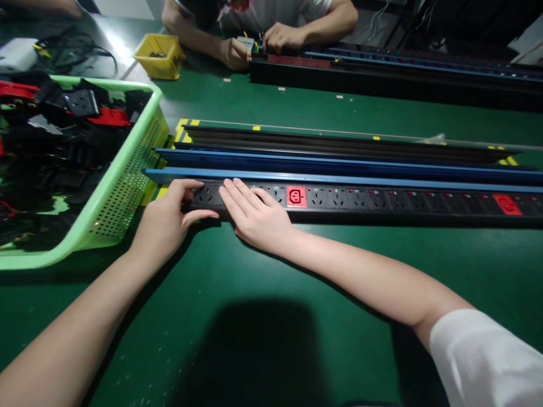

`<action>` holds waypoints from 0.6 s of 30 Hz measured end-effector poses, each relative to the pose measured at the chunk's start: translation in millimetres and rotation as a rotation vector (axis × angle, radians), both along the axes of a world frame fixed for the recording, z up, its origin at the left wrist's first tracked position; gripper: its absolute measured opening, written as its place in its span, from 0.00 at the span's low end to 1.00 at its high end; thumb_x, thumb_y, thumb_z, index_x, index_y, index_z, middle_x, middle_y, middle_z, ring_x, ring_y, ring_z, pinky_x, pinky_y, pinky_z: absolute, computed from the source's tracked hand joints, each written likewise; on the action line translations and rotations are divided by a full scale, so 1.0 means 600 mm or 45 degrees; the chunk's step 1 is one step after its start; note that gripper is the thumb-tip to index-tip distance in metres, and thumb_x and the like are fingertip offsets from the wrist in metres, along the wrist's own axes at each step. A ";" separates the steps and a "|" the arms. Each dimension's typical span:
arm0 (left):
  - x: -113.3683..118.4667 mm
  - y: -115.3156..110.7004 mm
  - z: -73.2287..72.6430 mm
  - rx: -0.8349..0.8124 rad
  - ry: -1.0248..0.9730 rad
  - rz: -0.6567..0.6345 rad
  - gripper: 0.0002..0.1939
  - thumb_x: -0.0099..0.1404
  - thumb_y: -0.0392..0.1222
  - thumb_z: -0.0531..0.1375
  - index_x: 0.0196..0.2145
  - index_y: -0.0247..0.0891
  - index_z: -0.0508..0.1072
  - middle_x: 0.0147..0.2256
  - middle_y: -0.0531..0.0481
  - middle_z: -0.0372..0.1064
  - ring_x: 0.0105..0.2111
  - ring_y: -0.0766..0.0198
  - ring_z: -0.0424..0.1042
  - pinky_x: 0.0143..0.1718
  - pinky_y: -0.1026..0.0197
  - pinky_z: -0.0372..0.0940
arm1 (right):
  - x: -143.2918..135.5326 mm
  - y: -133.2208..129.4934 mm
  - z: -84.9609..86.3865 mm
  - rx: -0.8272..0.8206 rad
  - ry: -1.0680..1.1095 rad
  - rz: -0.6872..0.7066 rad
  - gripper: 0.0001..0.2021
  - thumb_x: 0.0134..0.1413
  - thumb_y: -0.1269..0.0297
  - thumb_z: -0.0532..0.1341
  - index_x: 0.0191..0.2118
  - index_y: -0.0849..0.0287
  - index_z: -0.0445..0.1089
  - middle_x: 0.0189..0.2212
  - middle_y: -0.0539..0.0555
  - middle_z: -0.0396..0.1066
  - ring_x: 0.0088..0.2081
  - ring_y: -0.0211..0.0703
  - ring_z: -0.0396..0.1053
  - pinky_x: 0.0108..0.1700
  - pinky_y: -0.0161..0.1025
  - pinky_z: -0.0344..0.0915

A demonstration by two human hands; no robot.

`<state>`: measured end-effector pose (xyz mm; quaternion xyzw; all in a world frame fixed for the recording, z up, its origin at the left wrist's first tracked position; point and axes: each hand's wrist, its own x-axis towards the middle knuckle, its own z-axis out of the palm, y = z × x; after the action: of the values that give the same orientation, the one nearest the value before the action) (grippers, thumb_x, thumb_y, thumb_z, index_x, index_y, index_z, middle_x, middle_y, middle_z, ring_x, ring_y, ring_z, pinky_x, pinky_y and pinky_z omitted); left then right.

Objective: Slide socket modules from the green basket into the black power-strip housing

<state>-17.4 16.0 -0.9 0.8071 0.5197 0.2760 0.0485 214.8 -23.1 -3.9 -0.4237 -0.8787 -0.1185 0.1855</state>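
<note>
A long black socket strip (356, 199) with rows of outlets lies across the green table, two of its outlets being red. My left hand (172, 212) grips the strip's left end, thumb along the near side and fingers at the far side. Just right of it, my right hand (257, 217) rests palm down on the strip's top, fingers stretched out and covering several outlets. Directly behind the strip run blue rails (339, 175), with dark rails (318, 141) farther back.
A green basket (139, 135) full of black and red parts stands at the left. Behind it are a yellow bin (167, 62) and a coiled cable (80, 51). Across the table (263, 322), another person's hands (284, 38) work at a second long black strip (360, 82).
</note>
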 end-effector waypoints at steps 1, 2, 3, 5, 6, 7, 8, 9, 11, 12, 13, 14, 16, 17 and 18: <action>-0.001 0.000 -0.002 0.014 -0.002 -0.001 0.44 0.56 0.77 0.58 0.55 0.38 0.72 0.36 0.45 0.73 0.32 0.51 0.76 0.33 0.54 0.67 | 0.000 0.000 -0.001 0.010 -0.004 -0.001 0.26 0.70 0.71 0.47 0.70 0.70 0.58 0.71 0.64 0.57 0.72 0.52 0.56 0.68 0.46 0.58; -0.002 0.000 -0.006 0.036 -0.003 -0.001 0.43 0.57 0.76 0.58 0.55 0.38 0.72 0.37 0.43 0.74 0.33 0.50 0.76 0.34 0.53 0.68 | 0.000 0.000 -0.001 0.022 -0.008 -0.001 0.26 0.70 0.71 0.47 0.70 0.71 0.58 0.71 0.64 0.57 0.72 0.52 0.56 0.68 0.46 0.58; -0.002 -0.001 -0.010 0.065 -0.002 -0.005 0.43 0.58 0.75 0.58 0.56 0.37 0.71 0.39 0.41 0.75 0.36 0.48 0.77 0.36 0.52 0.68 | 0.000 0.000 -0.002 0.033 -0.012 -0.003 0.26 0.70 0.71 0.47 0.70 0.71 0.58 0.71 0.64 0.57 0.71 0.52 0.57 0.67 0.46 0.58; -0.004 -0.005 -0.019 0.141 0.020 -0.022 0.40 0.61 0.72 0.58 0.56 0.36 0.71 0.42 0.37 0.76 0.40 0.45 0.77 0.40 0.49 0.69 | 0.001 0.000 -0.002 0.054 -0.023 -0.004 0.26 0.70 0.71 0.47 0.70 0.70 0.58 0.71 0.64 0.58 0.71 0.52 0.57 0.67 0.46 0.58; -0.005 -0.006 -0.023 0.184 0.039 -0.036 0.38 0.62 0.71 0.58 0.56 0.36 0.71 0.43 0.37 0.76 0.41 0.44 0.76 0.42 0.48 0.69 | 0.001 -0.001 -0.001 0.062 -0.030 -0.004 0.26 0.70 0.71 0.47 0.70 0.70 0.58 0.71 0.64 0.58 0.71 0.52 0.57 0.67 0.46 0.59; -0.006 -0.008 -0.026 0.225 0.053 -0.045 0.37 0.63 0.69 0.59 0.56 0.36 0.71 0.42 0.38 0.76 0.41 0.45 0.76 0.43 0.47 0.69 | 0.002 -0.001 -0.001 0.067 -0.035 -0.006 0.27 0.70 0.71 0.48 0.70 0.70 0.58 0.71 0.64 0.57 0.71 0.51 0.57 0.67 0.46 0.59; -0.007 -0.009 -0.028 0.262 0.058 -0.052 0.35 0.63 0.68 0.60 0.56 0.37 0.71 0.42 0.39 0.76 0.40 0.45 0.76 0.44 0.46 0.69 | 0.003 -0.001 -0.001 0.068 -0.039 -0.010 0.27 0.69 0.70 0.48 0.70 0.70 0.58 0.71 0.64 0.57 0.71 0.51 0.57 0.67 0.45 0.59; -0.009 -0.010 -0.030 0.293 0.046 -0.058 0.35 0.62 0.66 0.62 0.56 0.37 0.70 0.42 0.40 0.75 0.39 0.46 0.76 0.44 0.46 0.69 | 0.003 -0.002 0.000 0.067 -0.041 -0.013 0.27 0.69 0.70 0.48 0.70 0.70 0.57 0.71 0.64 0.56 0.72 0.51 0.56 0.67 0.45 0.59; -0.012 -0.011 -0.034 0.322 -0.006 -0.076 0.35 0.62 0.63 0.65 0.57 0.36 0.67 0.42 0.40 0.74 0.39 0.48 0.75 0.44 0.47 0.70 | 0.003 -0.002 -0.001 0.057 -0.040 -0.022 0.28 0.69 0.69 0.49 0.71 0.69 0.57 0.72 0.64 0.55 0.72 0.51 0.55 0.67 0.45 0.58; -0.014 -0.011 -0.035 0.323 -0.024 -0.093 0.36 0.62 0.62 0.66 0.58 0.36 0.65 0.43 0.40 0.73 0.40 0.48 0.76 0.44 0.47 0.71 | 0.003 -0.002 -0.001 0.051 -0.038 -0.026 0.28 0.69 0.69 0.50 0.71 0.69 0.56 0.72 0.64 0.55 0.72 0.51 0.55 0.67 0.46 0.58; -0.015 -0.010 -0.037 0.319 -0.030 -0.119 0.35 0.63 0.59 0.66 0.58 0.36 0.64 0.43 0.40 0.73 0.41 0.49 0.76 0.45 0.47 0.72 | 0.003 -0.002 -0.001 0.047 -0.036 -0.027 0.28 0.68 0.68 0.50 0.71 0.70 0.56 0.72 0.64 0.54 0.72 0.51 0.54 0.67 0.46 0.58; -0.016 -0.010 -0.038 0.317 -0.024 -0.152 0.33 0.64 0.57 0.66 0.59 0.36 0.63 0.45 0.40 0.73 0.41 0.49 0.76 0.46 0.47 0.72 | 0.002 -0.002 -0.002 0.047 -0.036 -0.030 0.28 0.68 0.68 0.50 0.71 0.70 0.56 0.72 0.64 0.54 0.72 0.51 0.54 0.67 0.46 0.57; -0.015 -0.009 -0.039 0.326 0.016 -0.220 0.30 0.67 0.52 0.65 0.60 0.38 0.61 0.47 0.40 0.73 0.43 0.50 0.76 0.47 0.48 0.72 | 0.001 -0.002 -0.004 0.065 -0.034 -0.037 0.29 0.68 0.68 0.50 0.71 0.72 0.56 0.72 0.66 0.55 0.72 0.53 0.55 0.68 0.47 0.56; -0.012 -0.009 -0.038 0.328 0.046 -0.247 0.28 0.69 0.50 0.64 0.60 0.38 0.60 0.48 0.39 0.73 0.43 0.51 0.77 0.47 0.48 0.72 | 0.001 -0.001 -0.005 0.083 -0.032 -0.038 0.29 0.68 0.68 0.51 0.71 0.73 0.56 0.71 0.66 0.55 0.72 0.53 0.56 0.68 0.47 0.55; -0.009 -0.009 -0.036 0.322 0.087 -0.266 0.26 0.70 0.49 0.62 0.60 0.38 0.60 0.48 0.39 0.73 0.43 0.50 0.77 0.47 0.48 0.72 | 0.001 -0.001 -0.006 0.100 -0.030 -0.040 0.29 0.67 0.68 0.51 0.70 0.74 0.57 0.71 0.67 0.56 0.72 0.54 0.56 0.68 0.47 0.55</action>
<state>-22.8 10.3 -22.5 0.8653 0.3954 0.3051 -0.0426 215.4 -23.7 -7.4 -0.4284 -0.8687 -0.1608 0.1899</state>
